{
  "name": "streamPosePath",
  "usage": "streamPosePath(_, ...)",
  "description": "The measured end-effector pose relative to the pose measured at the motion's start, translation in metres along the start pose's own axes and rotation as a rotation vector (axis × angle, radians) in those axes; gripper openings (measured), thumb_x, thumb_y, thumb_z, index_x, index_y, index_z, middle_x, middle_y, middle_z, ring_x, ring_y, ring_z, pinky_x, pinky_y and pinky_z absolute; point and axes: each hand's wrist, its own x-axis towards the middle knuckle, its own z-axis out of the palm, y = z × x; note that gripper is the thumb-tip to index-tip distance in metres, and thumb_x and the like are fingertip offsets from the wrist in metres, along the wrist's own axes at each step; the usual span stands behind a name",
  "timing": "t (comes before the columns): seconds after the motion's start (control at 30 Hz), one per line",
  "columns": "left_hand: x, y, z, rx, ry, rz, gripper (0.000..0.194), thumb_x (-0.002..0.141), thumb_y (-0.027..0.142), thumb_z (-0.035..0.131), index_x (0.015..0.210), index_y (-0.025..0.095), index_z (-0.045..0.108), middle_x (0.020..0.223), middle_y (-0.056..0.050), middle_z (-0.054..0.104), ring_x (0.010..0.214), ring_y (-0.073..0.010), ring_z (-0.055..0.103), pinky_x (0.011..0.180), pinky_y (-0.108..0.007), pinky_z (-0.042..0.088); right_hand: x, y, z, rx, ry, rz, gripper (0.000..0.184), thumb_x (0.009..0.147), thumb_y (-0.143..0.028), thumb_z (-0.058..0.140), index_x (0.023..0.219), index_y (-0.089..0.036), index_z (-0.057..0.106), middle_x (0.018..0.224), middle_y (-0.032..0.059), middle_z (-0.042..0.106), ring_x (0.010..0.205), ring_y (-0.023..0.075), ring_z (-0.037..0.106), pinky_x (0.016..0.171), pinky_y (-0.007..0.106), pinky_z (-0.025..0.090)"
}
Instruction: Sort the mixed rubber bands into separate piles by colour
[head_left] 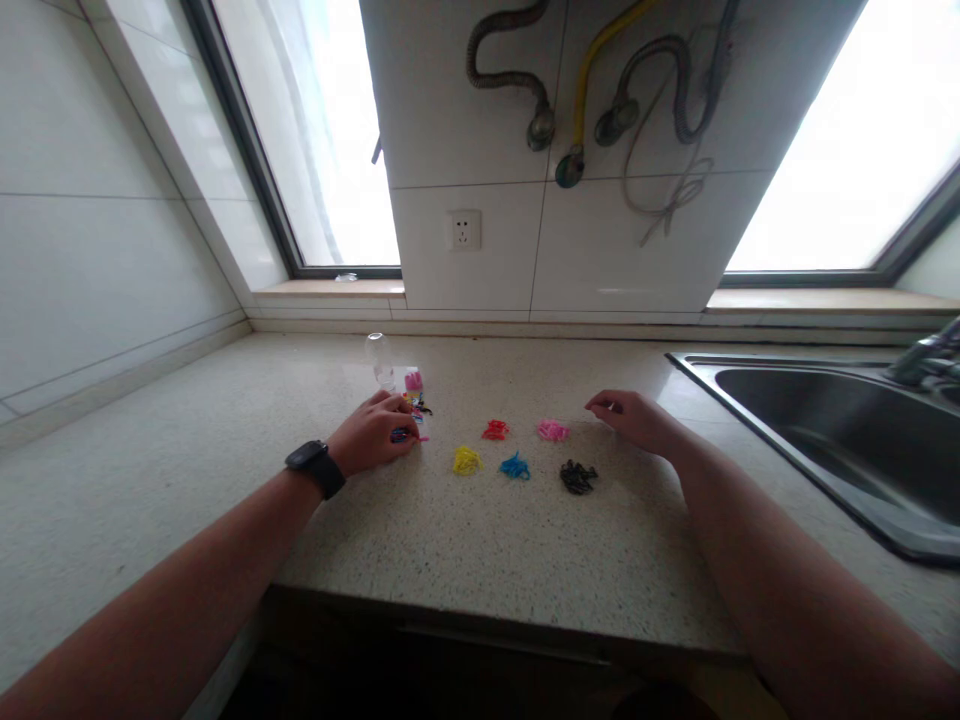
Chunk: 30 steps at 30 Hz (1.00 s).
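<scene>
Small heaps of coloured rubber bands lie sorted on the speckled counter (pixel 480 540): red (pixel 495 430), pink (pixel 553 431), yellow (pixel 466 460), blue (pixel 514 466) and black (pixel 577 477). My left hand (pixel 373 433), with a black watch on the wrist, rests curled over a mixed heap of bands (pixel 411 425); its fingertips pinch at them. A clear plastic bottle (pixel 380 360) with a pink cap (pixel 413 381) beside it stands just behind that hand. My right hand (pixel 630 414) lies on the counter right of the pink heap, fingers curled together at the tips.
A steel sink (pixel 825 440) with a tap (pixel 926 358) fills the right side. The tiled wall behind carries a socket (pixel 463 230) and several hoses (pixel 600 90). Windows stand left and right. The counter's front edge (pixel 487 615) is close to me.
</scene>
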Motion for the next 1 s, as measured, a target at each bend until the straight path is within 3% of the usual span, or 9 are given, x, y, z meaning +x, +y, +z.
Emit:
streamPosePath(0.47,0.006,0.012,-0.008,-0.015,0.063,0.036,0.007,0.088,0.022,0.063,0.089,0.022,0.070,0.099,-0.005,0.065,0.096,-0.0216,0.053,0.091,-0.039,0.044,0.000,-0.001,0.000,-0.036,-0.011,-0.025,0.032,0.089,-0.040,0.051,0.097,-0.019,0.074,0.077,0.0056,0.071,0.066,0.0171,0.061,0.064,0.029,0.043)
streamPosePath(0.6,0.012,0.031,-0.015,-0.058,0.053,0.026,0.004,0.087,0.021,0.064,0.088,0.021,0.068,0.092,-0.003,0.066,0.093,-0.0204,0.055,0.089,-0.038,0.044,-0.002,-0.006,-0.002,-0.037,-0.017,-0.040,0.031,0.089,-0.038,0.052,0.097,-0.019,0.074,0.081,0.0066,0.073,0.068,0.0172,0.061,0.065,0.029,0.042)
streamPosePath(0.83,0.043,0.087,-0.030,-0.150,0.020,0.097,0.003,0.088,0.021,0.064,0.088,0.020,0.067,0.087,-0.001,0.069,0.085,-0.0165,0.060,0.083,-0.032,0.043,-0.004,-0.018,-0.002,-0.030,-0.018,-0.032,0.027,0.088,-0.033,0.053,0.095,-0.019,0.075,0.080,0.0062,0.073,0.069,0.0174,0.061,0.065,0.028,0.043)
streamPosePath(1.0,0.086,0.108,-0.017,-0.146,-0.068,0.152,0.009,0.087,0.024,0.064,0.091,0.019,0.070,0.085,-0.002,0.070,0.082,-0.0160,0.061,0.077,-0.028,0.045,-0.003,-0.014,0.002,-0.006,-0.008,-0.037,0.028,0.088,-0.033,0.053,0.094,-0.018,0.075,0.074,0.0053,0.071,0.064,0.0161,0.059,0.063,0.028,0.042)
